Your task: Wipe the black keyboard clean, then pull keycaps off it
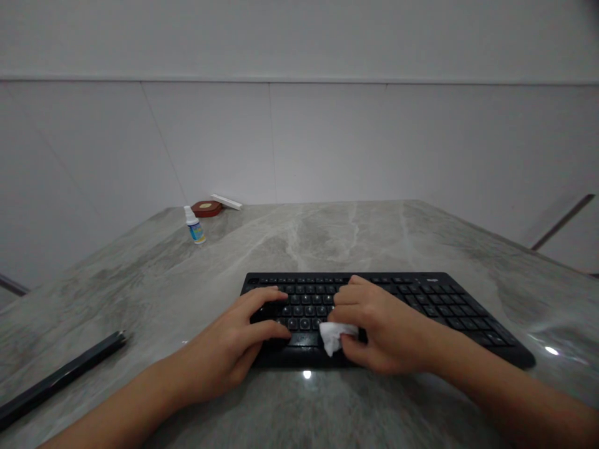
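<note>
A black keyboard (304,340) lies flat on the grey marbled table in front of me. My left hand (248,337) rests on its left end, with thumb and forefinger apart over the keys and nothing held. In my right hand (369,318) a crumpled white tissue (332,337) is pinched between thumb and curled fingers. The tissue touches the keys around the middle of the keyboard, near the space bar. The right hand covers part of the keys, and the other left fingers are partly hidden.
A white spray bottle with a blue label (195,226) stands at the far left. Behind it are a reddish-brown box (206,209) and a white strip (227,201). A long black rod-like object (65,377) lies at the near left. A pale wall closes off the table's back.
</note>
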Available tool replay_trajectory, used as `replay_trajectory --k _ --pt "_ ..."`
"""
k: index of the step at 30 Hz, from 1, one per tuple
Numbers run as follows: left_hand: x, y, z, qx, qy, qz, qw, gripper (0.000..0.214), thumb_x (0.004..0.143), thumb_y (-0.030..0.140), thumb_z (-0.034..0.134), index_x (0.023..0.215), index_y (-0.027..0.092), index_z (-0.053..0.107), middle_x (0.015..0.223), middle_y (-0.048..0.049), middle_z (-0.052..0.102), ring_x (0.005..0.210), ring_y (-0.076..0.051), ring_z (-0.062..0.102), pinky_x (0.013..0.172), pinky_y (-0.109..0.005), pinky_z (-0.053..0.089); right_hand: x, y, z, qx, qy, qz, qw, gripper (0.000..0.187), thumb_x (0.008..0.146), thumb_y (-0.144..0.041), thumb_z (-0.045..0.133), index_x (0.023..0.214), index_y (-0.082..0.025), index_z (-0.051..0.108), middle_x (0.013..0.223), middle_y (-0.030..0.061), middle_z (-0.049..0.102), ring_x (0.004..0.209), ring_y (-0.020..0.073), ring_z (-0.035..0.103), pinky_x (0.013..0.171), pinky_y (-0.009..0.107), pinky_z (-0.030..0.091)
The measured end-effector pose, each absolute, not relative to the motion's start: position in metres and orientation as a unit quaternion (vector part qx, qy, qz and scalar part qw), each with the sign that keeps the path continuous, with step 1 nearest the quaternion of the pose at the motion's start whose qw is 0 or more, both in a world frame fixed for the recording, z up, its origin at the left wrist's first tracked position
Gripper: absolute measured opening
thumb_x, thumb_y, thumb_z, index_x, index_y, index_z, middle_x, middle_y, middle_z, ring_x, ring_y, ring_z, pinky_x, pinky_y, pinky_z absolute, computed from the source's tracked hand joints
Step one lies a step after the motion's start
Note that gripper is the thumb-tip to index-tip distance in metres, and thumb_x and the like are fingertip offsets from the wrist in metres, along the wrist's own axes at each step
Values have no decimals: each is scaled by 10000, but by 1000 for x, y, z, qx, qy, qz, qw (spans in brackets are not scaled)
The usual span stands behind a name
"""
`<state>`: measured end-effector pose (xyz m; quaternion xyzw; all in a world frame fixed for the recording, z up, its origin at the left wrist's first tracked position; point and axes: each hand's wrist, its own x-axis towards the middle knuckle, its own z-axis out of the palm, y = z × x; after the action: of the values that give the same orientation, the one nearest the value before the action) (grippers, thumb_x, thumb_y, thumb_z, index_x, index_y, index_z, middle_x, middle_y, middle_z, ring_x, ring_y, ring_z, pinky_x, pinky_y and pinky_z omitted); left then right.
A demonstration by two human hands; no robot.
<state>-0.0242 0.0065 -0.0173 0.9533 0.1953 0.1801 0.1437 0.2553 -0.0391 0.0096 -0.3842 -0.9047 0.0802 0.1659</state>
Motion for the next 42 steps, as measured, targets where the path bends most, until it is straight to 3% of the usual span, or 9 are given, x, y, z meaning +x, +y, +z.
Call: replay_trajectory --k 11,21,29,35,42 --pt "-25 11 -20 958 190 169 134 522 889 -32 370 1214 296 613 1530 -26 263 1416 -270 295 1134 -497 368 271 -40 20 -393 -897 153 133 112 692 -89 563 621 -167 525 641 -14 547 644 121 497 688 274 370" --pt "-27 10 -21 959 189 164 131 518 898 -23 360 1217 300 610 1513 -30 295 1415 -263 300 1135 -511 365 270 -43 20 -369 -909 140 135 105 670 -97 564 610 -168 515 623 -8 545 614 120 476 642 271 348" --pt "-25 12 -17 962 175 169 120 519 880 -33 374 1225 275 609 1473 -54 383 1416 -274 313 1126 -525 384 297 -34 28 -398 -884 46 239 83 692 -126 536 628 -155 580 603 17 529 596 133 457 606 273 330" --pt "-21 11 -13 965 126 203 107 489 872 -43 380 1197 226 627 1381 -73 524 1396 -269 364 1111 -496 420 282 -37 16 -374 -901 89 203 95 658 -128 542 586 -175 504 588 -5 518 578 123 437 609 277 323" --pt "-24 10 -14 970 132 180 94 497 890 -24 370 1218 252 622 1410 -60 496 1409 -259 344 1108 -489 427 280 -40 21 -391 -908 87 124 102 640 -154 564 587 -182 481 601 -1 546 581 127 439 618 287 330"
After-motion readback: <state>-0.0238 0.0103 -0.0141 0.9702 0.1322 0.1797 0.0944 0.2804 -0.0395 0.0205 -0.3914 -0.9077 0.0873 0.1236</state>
